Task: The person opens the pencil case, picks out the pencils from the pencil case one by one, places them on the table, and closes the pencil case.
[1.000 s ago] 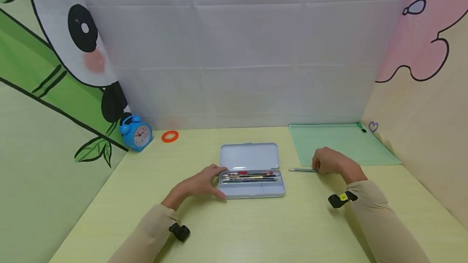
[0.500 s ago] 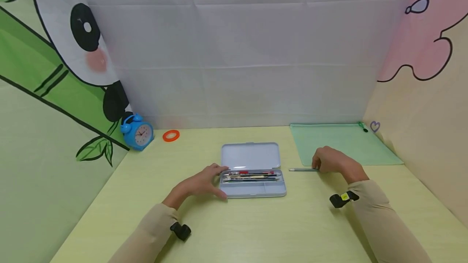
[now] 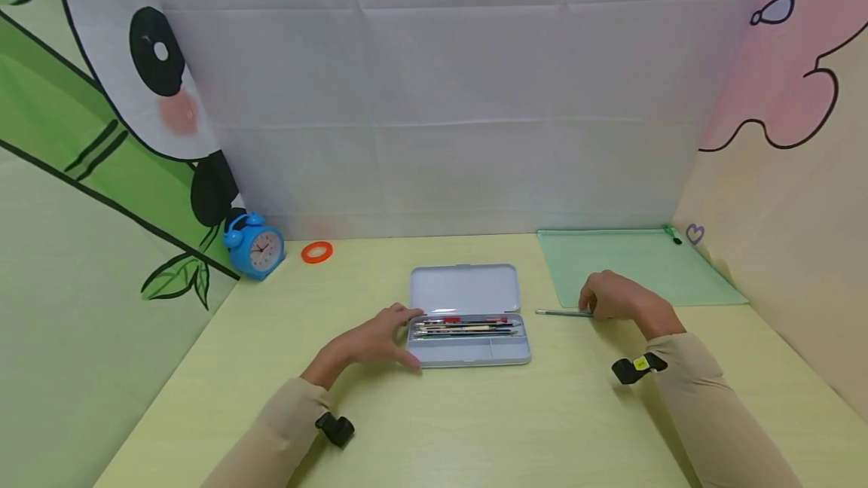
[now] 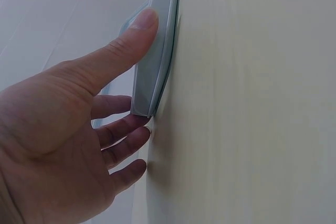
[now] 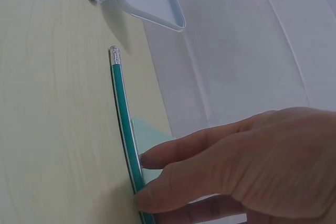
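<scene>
My left hand (image 3: 377, 336) holds the left end of a pale grey-blue pencil case (image 3: 441, 356), its lid standing open behind. In the left wrist view the thumb (image 4: 143, 22) lies on the case's near side, and the fingers are at its end and far side. Several thin pencils (image 3: 468, 330), some with red parts, lie in the rear compartment. Right of the case, my right hand (image 3: 613, 296) pinches a green pencil (image 5: 122, 98) between thumb and fingers. Its metal-capped end points toward the case; the other end is hidden by the hand.
A translucent green zip pouch (image 3: 637, 266) lies flat at the back right, just behind the right hand. At the back left stand a blue alarm clock (image 3: 263, 250) and an orange ring (image 3: 316, 251). Walls bound the table at the back and sides.
The pencil's visible end has lifted very slightly in the right hand. The left hand and the case stay in place; the whole view shifted a little earlier.
</scene>
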Action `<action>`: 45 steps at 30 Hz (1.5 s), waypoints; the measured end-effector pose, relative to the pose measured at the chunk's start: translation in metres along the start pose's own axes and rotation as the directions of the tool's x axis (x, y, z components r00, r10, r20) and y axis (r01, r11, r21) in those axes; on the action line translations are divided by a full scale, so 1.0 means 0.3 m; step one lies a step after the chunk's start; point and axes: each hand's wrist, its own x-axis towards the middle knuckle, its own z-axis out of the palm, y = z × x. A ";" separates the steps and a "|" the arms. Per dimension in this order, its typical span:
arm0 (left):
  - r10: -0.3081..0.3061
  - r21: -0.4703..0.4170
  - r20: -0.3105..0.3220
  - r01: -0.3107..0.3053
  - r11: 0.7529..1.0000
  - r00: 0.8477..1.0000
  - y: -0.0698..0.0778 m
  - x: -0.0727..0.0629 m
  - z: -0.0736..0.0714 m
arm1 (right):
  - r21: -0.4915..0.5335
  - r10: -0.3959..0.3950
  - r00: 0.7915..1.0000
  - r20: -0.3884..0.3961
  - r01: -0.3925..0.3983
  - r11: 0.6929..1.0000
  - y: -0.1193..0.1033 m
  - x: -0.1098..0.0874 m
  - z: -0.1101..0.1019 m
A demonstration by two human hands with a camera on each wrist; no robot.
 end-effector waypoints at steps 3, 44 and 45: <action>-0.004 0.002 0.000 0.004 1.000 1.000 0.001 0.000 -0.001 | -0.003 -0.004 1.000 0.002 0.004 1.000 -0.004 -0.005 -0.008; -0.005 0.003 0.002 0.005 1.000 1.000 0.006 0.003 -0.002 | -0.052 -0.399 0.908 -0.125 0.396 0.917 -0.416 0.078 0.154; -0.006 0.004 0.002 0.006 1.000 1.000 0.007 0.002 -0.002 | -0.057 -0.399 0.909 -0.122 0.395 0.917 -0.422 0.082 0.160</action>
